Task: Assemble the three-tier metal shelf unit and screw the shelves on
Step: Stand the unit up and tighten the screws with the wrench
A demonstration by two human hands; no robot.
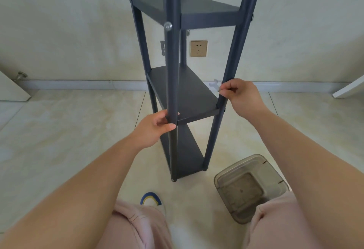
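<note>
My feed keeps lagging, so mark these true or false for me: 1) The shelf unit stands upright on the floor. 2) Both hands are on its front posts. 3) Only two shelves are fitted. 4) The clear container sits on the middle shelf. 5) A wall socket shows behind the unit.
1) True: the shelf unit stands upright on the tiled floor.
2) True: the left hand grips the front left post, and the right hand pinches the front right post.
3) False: three shelves are in place.
4) False: the clear container sits on the floor, right of the unit.
5) True: wall socket.
</note>
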